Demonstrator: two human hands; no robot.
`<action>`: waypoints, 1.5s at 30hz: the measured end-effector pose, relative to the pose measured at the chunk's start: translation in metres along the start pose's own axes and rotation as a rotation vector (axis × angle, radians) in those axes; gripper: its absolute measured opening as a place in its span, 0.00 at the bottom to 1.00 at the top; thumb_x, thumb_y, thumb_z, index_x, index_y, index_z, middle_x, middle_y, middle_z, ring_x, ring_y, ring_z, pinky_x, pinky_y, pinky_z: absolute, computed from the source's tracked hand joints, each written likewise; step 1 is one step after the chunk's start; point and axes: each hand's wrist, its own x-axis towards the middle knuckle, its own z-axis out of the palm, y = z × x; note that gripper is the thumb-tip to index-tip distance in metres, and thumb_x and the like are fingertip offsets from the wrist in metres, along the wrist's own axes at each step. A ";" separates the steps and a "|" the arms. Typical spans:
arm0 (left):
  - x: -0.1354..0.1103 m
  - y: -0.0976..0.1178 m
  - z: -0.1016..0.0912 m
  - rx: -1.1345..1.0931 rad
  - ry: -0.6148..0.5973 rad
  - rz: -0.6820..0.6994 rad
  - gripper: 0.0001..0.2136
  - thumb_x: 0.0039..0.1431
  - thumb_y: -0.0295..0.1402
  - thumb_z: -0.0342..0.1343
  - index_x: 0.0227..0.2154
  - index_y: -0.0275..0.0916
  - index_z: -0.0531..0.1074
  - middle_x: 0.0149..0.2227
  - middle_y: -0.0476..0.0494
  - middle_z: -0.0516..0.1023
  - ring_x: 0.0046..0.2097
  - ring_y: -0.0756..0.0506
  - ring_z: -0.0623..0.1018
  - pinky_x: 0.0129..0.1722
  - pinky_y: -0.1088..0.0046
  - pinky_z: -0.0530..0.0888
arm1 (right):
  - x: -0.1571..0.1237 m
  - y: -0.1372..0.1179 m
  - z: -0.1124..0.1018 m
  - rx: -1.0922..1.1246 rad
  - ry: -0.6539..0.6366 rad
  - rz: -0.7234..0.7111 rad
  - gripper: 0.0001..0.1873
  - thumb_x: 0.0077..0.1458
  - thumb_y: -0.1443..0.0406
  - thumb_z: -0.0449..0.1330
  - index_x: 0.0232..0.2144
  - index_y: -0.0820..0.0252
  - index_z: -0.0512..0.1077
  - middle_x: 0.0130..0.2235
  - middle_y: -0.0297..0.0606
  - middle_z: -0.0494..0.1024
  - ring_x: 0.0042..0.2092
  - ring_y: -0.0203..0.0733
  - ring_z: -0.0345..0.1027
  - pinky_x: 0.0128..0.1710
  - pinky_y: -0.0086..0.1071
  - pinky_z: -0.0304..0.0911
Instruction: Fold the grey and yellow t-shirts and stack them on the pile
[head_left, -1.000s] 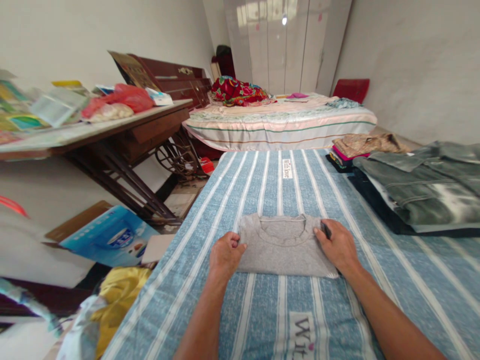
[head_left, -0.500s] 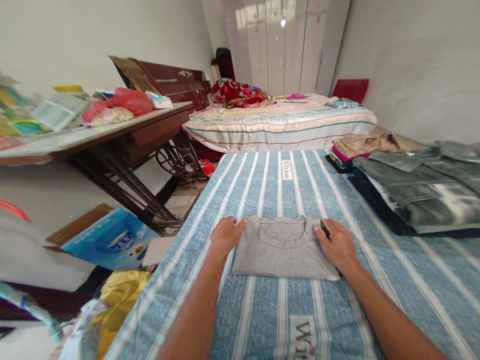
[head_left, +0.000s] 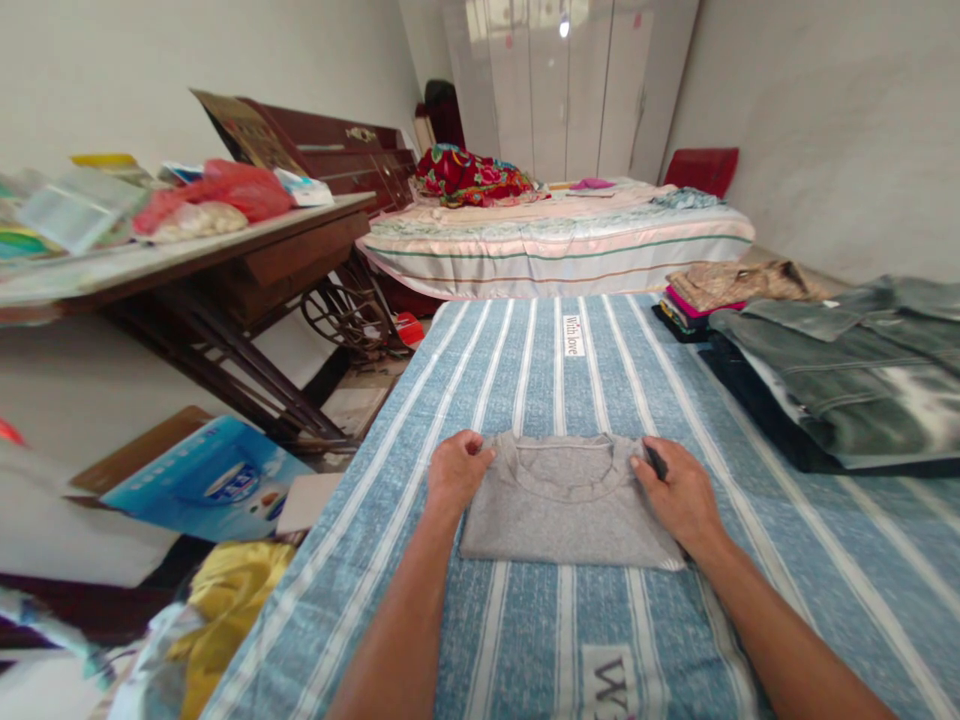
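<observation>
Here, our left hand (head_left: 454, 477) and right hand (head_left: 685, 497) pinch the gray shirt (head_left: 570, 525) by its upper corners, grip narrow, on the striped sheet (head_left: 540, 385); we can't identify the dark thing (head_left: 656, 461) at the shirt's right corner.

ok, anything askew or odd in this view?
Two things. A small black object shows at the person's right hand, beside the folded grey T-shirt; it's too small to identify. Left of the blue-and-white striped bedcover, a blue printed cardboard box sits slanted, looking askew. No spill is visible.
</observation>
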 end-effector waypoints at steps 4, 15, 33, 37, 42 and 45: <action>-0.003 0.003 -0.001 -0.025 0.015 0.031 0.03 0.46 0.32 0.57 0.24 0.40 0.70 0.24 0.52 0.72 0.29 0.50 0.72 0.30 0.77 0.65 | 0.000 -0.004 -0.002 0.043 -0.006 0.019 0.15 0.53 0.59 0.52 0.39 0.62 0.70 0.40 0.45 0.74 0.42 0.48 0.67 0.46 0.43 0.61; -0.018 0.012 -0.009 -0.023 0.058 0.163 0.03 0.47 0.28 0.56 0.27 0.40 0.71 0.30 0.49 0.72 0.33 0.49 0.72 0.36 0.75 0.67 | -0.003 -0.011 -0.003 0.183 0.036 0.012 0.09 0.49 0.65 0.53 0.34 0.56 0.69 0.43 0.42 0.74 0.48 0.47 0.66 0.51 0.46 0.59; -0.020 0.008 -0.011 -0.111 -0.065 0.179 0.04 0.48 0.28 0.53 0.28 0.40 0.70 0.24 0.53 0.73 0.28 0.50 0.72 0.31 0.77 0.66 | -0.006 -0.027 -0.015 0.260 -0.022 0.105 0.11 0.50 0.65 0.50 0.35 0.55 0.70 0.37 0.36 0.77 0.41 0.43 0.70 0.43 0.38 0.64; -0.019 0.006 -0.009 -0.134 -0.065 0.172 0.05 0.47 0.28 0.52 0.29 0.39 0.70 0.25 0.52 0.74 0.29 0.50 0.73 0.31 0.77 0.67 | -0.007 -0.029 -0.016 0.267 -0.026 0.094 0.11 0.50 0.65 0.50 0.35 0.55 0.71 0.37 0.35 0.77 0.39 0.43 0.71 0.43 0.37 0.64; -0.019 0.005 -0.010 -0.113 -0.064 0.201 0.06 0.46 0.25 0.51 0.28 0.40 0.71 0.26 0.53 0.75 0.30 0.50 0.73 0.33 0.77 0.67 | -0.008 -0.030 -0.016 0.269 -0.021 0.088 0.11 0.50 0.66 0.51 0.35 0.54 0.71 0.36 0.34 0.77 0.39 0.42 0.71 0.44 0.36 0.64; -0.020 0.005 -0.011 -0.108 -0.087 0.216 0.06 0.45 0.24 0.50 0.27 0.40 0.70 0.27 0.52 0.75 0.31 0.50 0.73 0.34 0.77 0.67 | -0.008 -0.030 -0.016 0.266 -0.022 0.090 0.11 0.50 0.66 0.51 0.35 0.55 0.71 0.36 0.33 0.77 0.38 0.41 0.71 0.42 0.35 0.64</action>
